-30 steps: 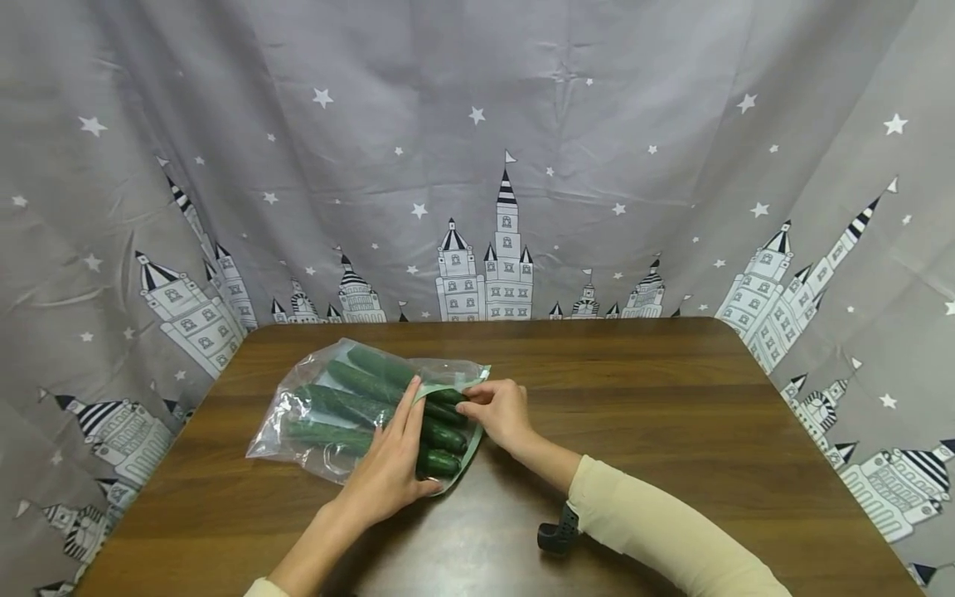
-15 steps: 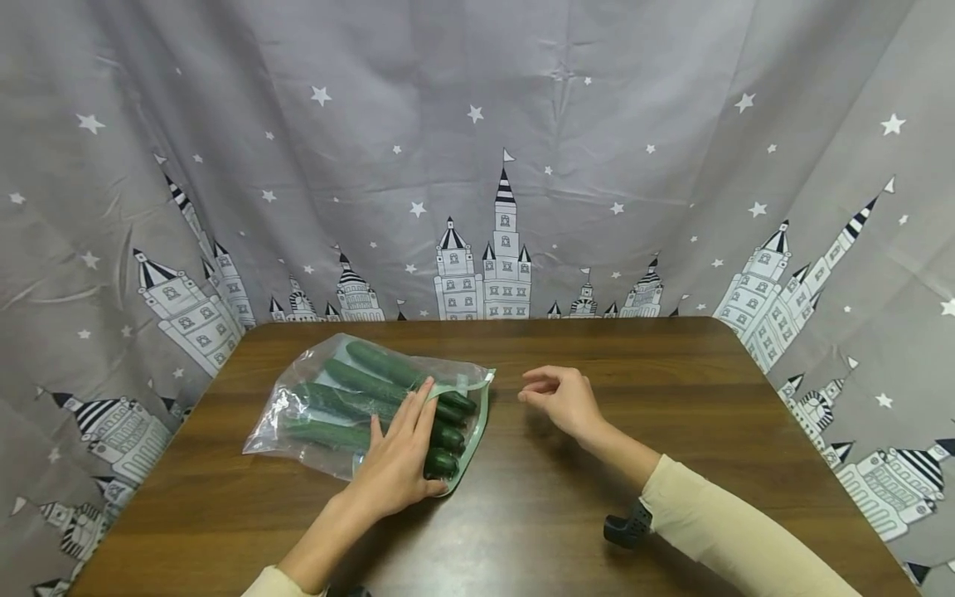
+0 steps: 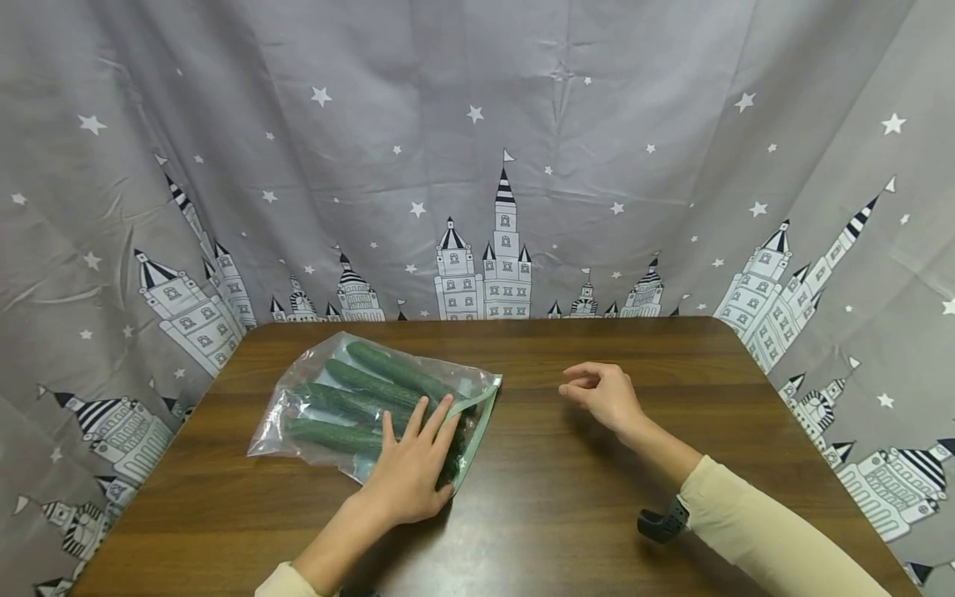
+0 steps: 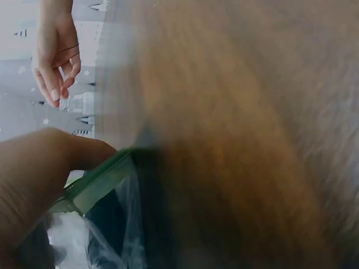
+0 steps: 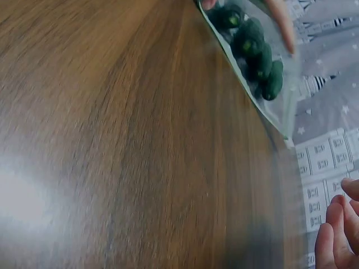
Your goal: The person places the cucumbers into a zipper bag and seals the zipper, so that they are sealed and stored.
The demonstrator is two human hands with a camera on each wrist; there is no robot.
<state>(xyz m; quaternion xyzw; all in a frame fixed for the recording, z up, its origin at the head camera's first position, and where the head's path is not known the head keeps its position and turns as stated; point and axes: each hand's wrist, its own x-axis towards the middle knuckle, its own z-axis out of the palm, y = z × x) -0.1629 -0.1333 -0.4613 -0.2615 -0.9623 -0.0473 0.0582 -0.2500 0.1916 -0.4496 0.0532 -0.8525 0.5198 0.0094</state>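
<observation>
A clear plastic bag with a pale green zip edge lies flat on the table, its mouth towards the right. Inside it several cucumbers are lined up side by side. My left hand rests on the mouth end with fingers spread, covering part of the cucumbers. Its thumb is at the near corner of the green edge. To the right of the bag my right hand hovers over the table, fingers loosely bent and holding nothing. In the right wrist view the bag's mouth gapes, showing the cucumber ends.
The brown wooden table extends on every side of the bag. Behind it hangs a grey curtain printed with castles and stars. A black strap device sits on the right wrist.
My right hand has let go of the bag's edge and moved away to the right. My left hand has slid slightly to the right over the bag's mouth, its fingers spread wider.
</observation>
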